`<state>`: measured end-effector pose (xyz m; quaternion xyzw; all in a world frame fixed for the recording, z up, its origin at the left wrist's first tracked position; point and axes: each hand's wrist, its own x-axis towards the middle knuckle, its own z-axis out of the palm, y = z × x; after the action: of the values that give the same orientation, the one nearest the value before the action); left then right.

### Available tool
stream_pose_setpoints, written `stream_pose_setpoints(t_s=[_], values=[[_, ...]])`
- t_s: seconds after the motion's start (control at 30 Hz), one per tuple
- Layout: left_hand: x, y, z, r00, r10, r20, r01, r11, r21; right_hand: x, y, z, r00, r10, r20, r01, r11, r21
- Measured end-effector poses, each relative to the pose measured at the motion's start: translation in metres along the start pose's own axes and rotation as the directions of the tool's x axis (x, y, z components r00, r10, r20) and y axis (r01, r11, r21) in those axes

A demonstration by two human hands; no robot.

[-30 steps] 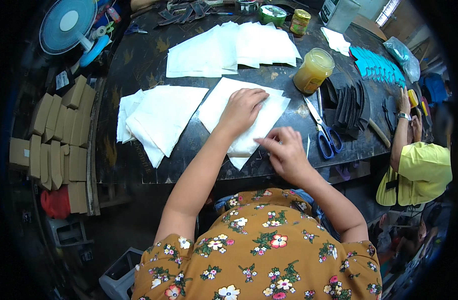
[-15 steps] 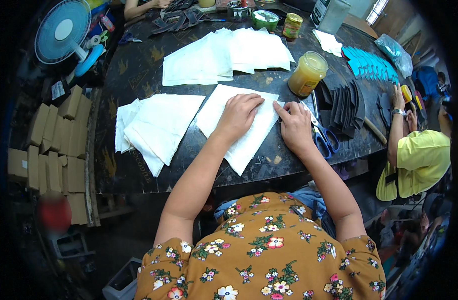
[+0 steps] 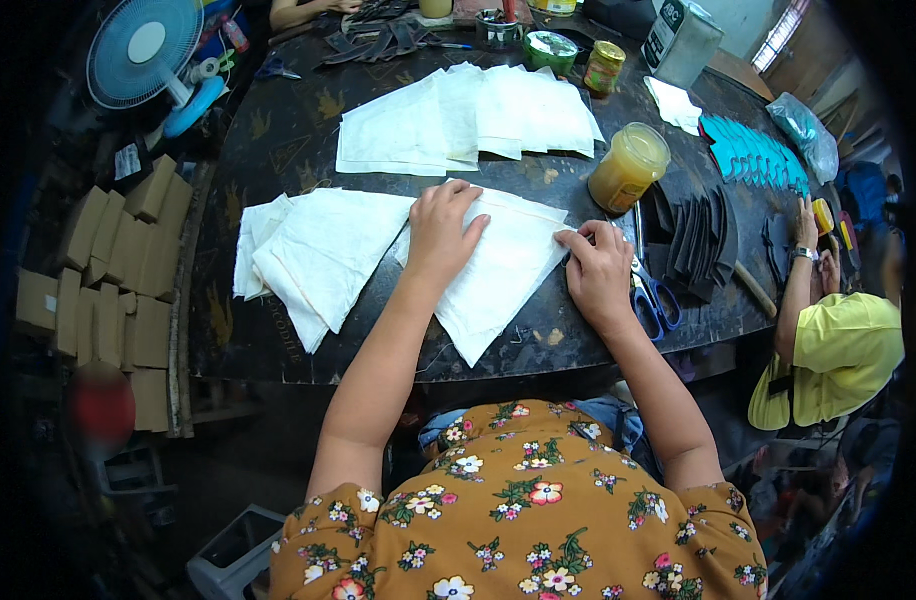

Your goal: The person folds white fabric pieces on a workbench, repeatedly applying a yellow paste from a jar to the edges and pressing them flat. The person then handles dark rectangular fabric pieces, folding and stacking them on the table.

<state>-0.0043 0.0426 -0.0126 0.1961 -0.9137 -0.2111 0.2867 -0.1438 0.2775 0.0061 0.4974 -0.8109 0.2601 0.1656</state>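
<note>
Right hand [image 3: 600,272] shifted from sheet's lower edge to right corner, pinching it; left hand [image 3: 444,232] stays flat, pinning white fabric sheet [image 3: 498,285] on surface [image 3: 278,150].

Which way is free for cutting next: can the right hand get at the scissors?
Probably yes: the scissors lie on the table just beside the right hand, with nothing between them. That hand is pressing the white cloth.
</note>
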Motion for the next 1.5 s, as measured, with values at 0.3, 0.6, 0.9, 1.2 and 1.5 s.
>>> stream_pose_setpoints(t_s=[0.3,0.6,0.9,1.2,1.5], values=[[-0.003,0.009,-0.013,0.997,-0.015,-0.079,0.007,0.995,-0.097,0.000,-0.001,-0.006,0.995,0.092,0.029,-0.095,0.988,0.120],[0.000,0.017,-0.015,0.975,-0.107,-0.195,0.044,0.952,-0.303,-0.001,0.001,-0.009,1.000,0.028,0.010,-0.030,0.965,0.262],[0.012,0.026,-0.036,0.952,0.170,-0.255,-0.230,0.945,-0.231,0.001,0.002,-0.007,0.991,0.111,-0.077,-0.079,0.938,0.338],[0.142,-0.070,-0.099,0.828,0.084,-0.554,-0.186,0.974,-0.130,0.007,0.002,-0.006,0.988,0.150,-0.035,-0.124,0.909,0.398],[0.150,-0.172,-0.037,0.855,-0.392,-0.339,0.456,0.880,0.132,0.007,0.005,-0.004,0.984,0.177,0.000,-0.162,0.898,0.410]])
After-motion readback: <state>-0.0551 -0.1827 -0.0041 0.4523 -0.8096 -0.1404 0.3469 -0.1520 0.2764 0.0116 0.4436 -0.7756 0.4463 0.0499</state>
